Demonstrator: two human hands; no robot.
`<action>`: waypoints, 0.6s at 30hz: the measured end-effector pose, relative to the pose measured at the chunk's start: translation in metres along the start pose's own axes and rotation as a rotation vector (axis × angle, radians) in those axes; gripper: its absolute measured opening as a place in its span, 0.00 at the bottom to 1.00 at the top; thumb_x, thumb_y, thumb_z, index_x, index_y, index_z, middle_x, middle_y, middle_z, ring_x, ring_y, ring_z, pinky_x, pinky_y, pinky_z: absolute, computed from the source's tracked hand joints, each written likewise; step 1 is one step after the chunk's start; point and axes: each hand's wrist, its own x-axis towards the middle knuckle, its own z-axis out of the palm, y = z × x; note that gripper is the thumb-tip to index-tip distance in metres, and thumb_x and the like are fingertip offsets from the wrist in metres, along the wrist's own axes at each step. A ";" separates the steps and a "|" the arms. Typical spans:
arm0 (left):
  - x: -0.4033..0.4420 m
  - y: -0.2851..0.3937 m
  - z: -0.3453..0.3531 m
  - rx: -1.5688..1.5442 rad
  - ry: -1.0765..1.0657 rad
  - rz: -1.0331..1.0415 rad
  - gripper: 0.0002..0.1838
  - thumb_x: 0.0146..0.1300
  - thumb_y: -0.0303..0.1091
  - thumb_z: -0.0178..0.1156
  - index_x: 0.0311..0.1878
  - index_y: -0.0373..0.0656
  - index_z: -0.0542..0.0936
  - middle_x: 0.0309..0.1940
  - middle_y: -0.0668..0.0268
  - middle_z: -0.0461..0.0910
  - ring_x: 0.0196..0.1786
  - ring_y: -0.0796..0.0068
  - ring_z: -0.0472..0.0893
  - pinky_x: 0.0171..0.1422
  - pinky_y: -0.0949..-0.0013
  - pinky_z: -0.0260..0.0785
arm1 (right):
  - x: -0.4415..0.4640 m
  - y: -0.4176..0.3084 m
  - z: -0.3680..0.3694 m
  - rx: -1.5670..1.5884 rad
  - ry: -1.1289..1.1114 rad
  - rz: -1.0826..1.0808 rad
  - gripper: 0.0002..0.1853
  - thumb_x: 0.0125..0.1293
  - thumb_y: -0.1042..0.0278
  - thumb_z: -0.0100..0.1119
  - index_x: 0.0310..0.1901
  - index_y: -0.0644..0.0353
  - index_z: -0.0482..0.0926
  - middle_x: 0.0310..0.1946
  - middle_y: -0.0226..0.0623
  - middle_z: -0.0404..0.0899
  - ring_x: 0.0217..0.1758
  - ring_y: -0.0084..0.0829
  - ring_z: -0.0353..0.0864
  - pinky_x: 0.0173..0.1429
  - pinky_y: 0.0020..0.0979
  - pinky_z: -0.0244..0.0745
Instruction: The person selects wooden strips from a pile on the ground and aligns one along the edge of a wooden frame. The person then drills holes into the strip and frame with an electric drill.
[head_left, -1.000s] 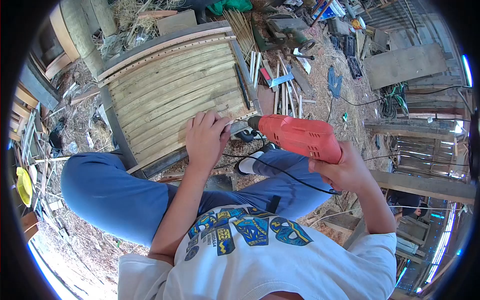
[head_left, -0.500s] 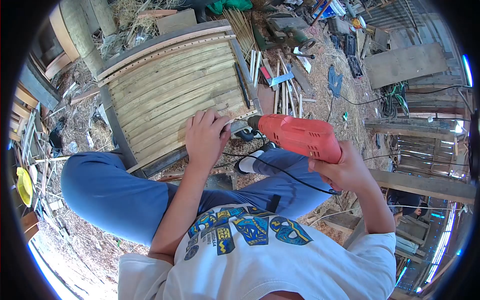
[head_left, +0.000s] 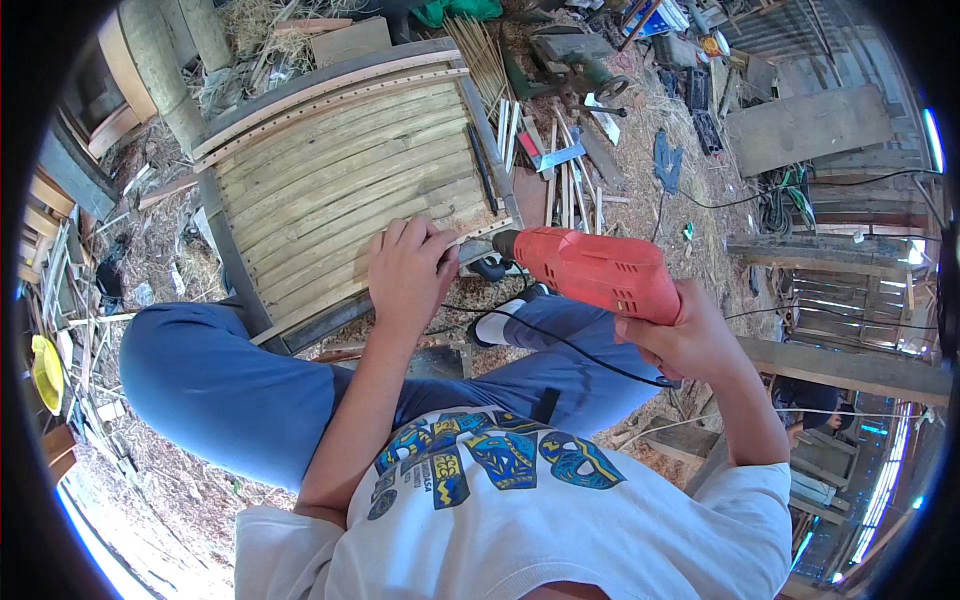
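Note:
My right hand [head_left: 685, 335] is wrapped round the handle of a red power drill [head_left: 590, 265]. The drill points left, its chuck at the near right corner of a wooden frame [head_left: 240, 255] filled with side-by-side slats [head_left: 340, 185]. Bent over the near edge of the frame, my left hand [head_left: 408, 268] holds a thin wooden strip [head_left: 480, 231] with small holes along it. The drill tip is close to the strip's right end; whether it touches cannot be made out. A dark, thin pencil-like tool [head_left: 482, 170] lies on the frame's right side.
Beyond the frame's right side lie loose wood sticks [head_left: 570, 190] and a try square [head_left: 560, 157]. A black cord [head_left: 575, 345] hangs across my legs from the drill. A metal vise-like tool [head_left: 575, 65] stands farther back. At right, another person [head_left: 815, 400] is partly visible.

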 end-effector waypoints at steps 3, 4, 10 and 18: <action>-0.001 0.000 0.000 -0.009 0.006 -0.006 0.10 0.58 0.34 0.77 0.44 0.54 0.91 0.40 0.72 0.79 0.49 0.65 0.79 0.55 0.58 0.67 | 0.002 -0.002 -0.001 -0.011 -0.013 -0.026 0.12 0.68 0.68 0.75 0.49 0.63 0.87 0.25 0.26 0.82 0.24 0.18 0.80 0.30 0.29 0.74; -0.001 0.000 0.001 -0.011 0.005 -0.011 0.10 0.58 0.34 0.77 0.44 0.53 0.91 0.39 0.71 0.78 0.48 0.64 0.79 0.54 0.57 0.68 | 0.003 -0.001 -0.002 -0.013 -0.017 -0.050 0.12 0.68 0.68 0.75 0.49 0.63 0.87 0.25 0.26 0.82 0.24 0.18 0.80 0.30 0.30 0.75; 0.000 -0.001 0.001 -0.045 0.002 -0.028 0.09 0.59 0.33 0.77 0.43 0.53 0.92 0.36 0.69 0.77 0.46 0.62 0.79 0.52 0.56 0.69 | 0.007 -0.016 -0.009 -0.114 -0.034 -0.008 0.11 0.66 0.67 0.75 0.44 0.65 0.88 0.26 0.30 0.85 0.25 0.22 0.82 0.33 0.33 0.77; 0.002 0.001 -0.009 -0.121 -0.042 -0.057 0.07 0.62 0.31 0.73 0.44 0.50 0.91 0.36 0.66 0.74 0.46 0.60 0.77 0.52 0.54 0.68 | 0.019 -0.036 -0.023 -0.337 -0.009 0.049 0.21 0.63 0.58 0.79 0.47 0.69 0.88 0.33 0.45 0.89 0.37 0.35 0.90 0.46 0.40 0.83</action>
